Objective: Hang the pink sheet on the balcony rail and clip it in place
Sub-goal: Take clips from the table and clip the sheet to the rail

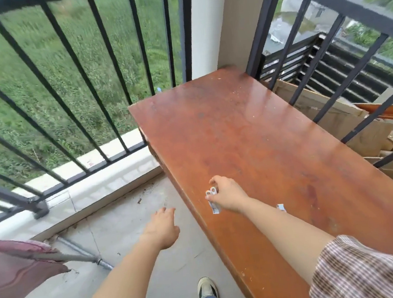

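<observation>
A long red-brown wooden counter (252, 147) stands in the balcony corner, against the black metal balcony rail (65, 95). Cardboard and wood offcuts (362, 133) lie behind the side railing. The pink fabric sheet (12, 268), folded and creased, hangs at the lower left. The right hand (226, 194) pinches small white clips (212, 192) in its fingers above the counter edge; another white clip (281, 207) lies on the counter. The left hand (161, 227) reaches forward, fingers released.
</observation>
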